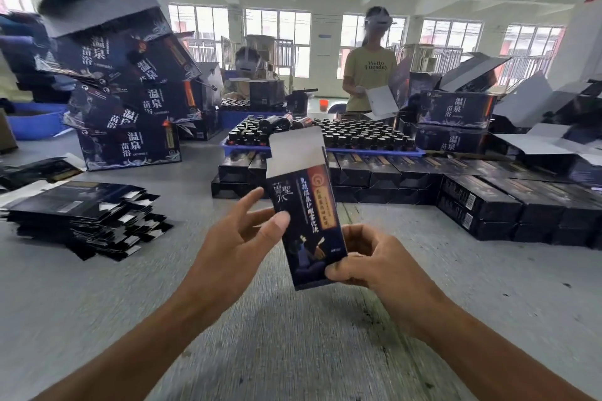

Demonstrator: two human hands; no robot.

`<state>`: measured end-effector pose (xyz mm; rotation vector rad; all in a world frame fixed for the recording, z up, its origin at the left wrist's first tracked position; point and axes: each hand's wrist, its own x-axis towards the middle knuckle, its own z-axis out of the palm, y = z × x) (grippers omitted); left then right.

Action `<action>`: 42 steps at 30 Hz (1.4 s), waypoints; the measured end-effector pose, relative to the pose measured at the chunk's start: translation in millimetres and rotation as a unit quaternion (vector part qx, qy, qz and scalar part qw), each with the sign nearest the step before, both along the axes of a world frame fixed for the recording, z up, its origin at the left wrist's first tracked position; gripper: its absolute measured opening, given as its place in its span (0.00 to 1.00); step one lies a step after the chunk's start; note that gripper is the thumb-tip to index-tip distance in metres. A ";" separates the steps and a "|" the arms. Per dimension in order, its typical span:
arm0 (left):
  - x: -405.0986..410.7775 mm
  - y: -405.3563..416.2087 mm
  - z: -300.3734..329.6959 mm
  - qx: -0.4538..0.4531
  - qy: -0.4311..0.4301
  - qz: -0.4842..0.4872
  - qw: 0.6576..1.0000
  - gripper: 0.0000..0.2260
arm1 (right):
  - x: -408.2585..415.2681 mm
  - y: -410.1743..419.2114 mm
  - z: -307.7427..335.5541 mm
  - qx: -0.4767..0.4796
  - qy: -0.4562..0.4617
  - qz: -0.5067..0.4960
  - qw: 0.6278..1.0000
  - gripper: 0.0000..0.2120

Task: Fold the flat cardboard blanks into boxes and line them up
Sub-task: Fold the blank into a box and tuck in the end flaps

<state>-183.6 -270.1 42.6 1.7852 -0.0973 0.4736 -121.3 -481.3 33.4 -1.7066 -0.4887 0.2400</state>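
One stack of flat blanks [84, 215] far left on table [293, 352]; left hand [241, 238] fingers spread, thumb pressing box [308, 218] edge; right hand [361, 257] pinching lower corner; top flap open, closing likely next; finished row [456, 192] right.

Bare table [293, 352] lies open beneath and in front of both arms. To the left, a pile of flat blanks [84, 218] blocks the table edge. Ahead and right, rows of folded boxes [488, 202] form a low wall, with a bottle tray [325, 137] and stacked cartons [130, 101] behind.
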 end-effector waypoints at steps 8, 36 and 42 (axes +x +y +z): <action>-0.2 1.0 0.1 -0.044 -0.006 -0.065 0.997 0.17 | -3.2 -0.8 0.4 0.000 -0.043 0.021 0.999 0.22; -0.6 -1.7 -6.0 -0.002 -0.105 -0.052 0.993 0.17 | 3.3 -4.5 1.4 0.078 -0.079 0.002 0.994 0.19; -1.3 0.7 -6.6 0.033 -0.099 -0.051 0.993 0.18 | -1.7 -2.8 4.8 0.053 -0.145 0.003 0.988 0.27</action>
